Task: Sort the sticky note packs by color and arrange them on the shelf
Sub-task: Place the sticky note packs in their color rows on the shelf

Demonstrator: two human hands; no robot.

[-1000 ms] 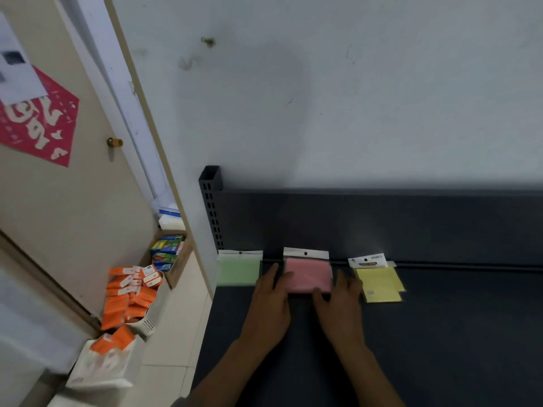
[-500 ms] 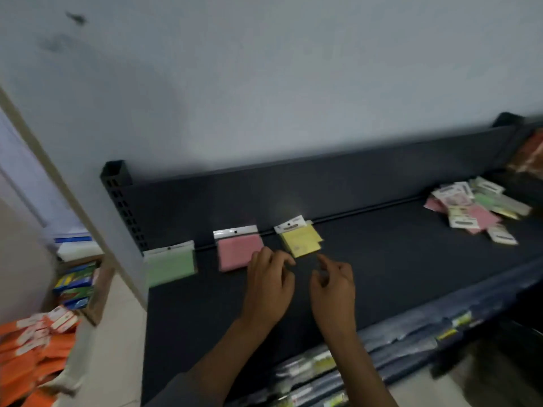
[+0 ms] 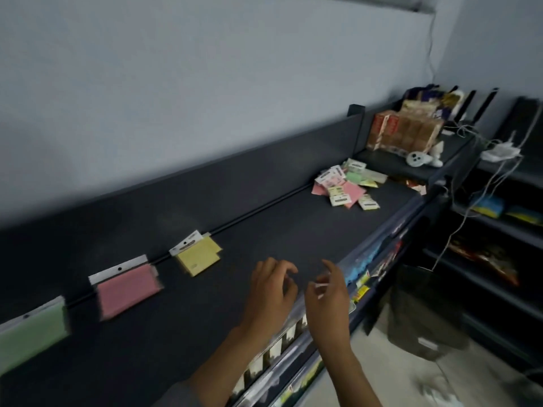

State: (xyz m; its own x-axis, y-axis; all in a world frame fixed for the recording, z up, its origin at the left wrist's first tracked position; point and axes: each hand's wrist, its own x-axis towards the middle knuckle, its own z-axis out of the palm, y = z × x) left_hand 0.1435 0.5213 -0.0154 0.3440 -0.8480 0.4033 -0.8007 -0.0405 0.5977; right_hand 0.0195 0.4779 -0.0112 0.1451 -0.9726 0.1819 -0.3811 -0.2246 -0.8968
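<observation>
Three sorted packs along the shelf (image 3: 264,230) back, green pack (image 3: 32,333), pink pack (image 3: 127,287), yellow pack (image 3: 199,255), mixed pile (image 3: 346,185) far right, left hand (image 3: 270,292) and right hand (image 3: 327,292) empty, fingers loosely curled, side by side near the front edge.

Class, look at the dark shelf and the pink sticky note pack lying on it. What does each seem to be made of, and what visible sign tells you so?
Shelf: probably painted metal with a matt dark grey finish, judging by its thin, flat, straight-edged back panel. Pink sticky note pack: probably paper notes in a clear plastic sleeve with a white header strip with a hang hole; blur leaves the sleeve uncertain.
</observation>
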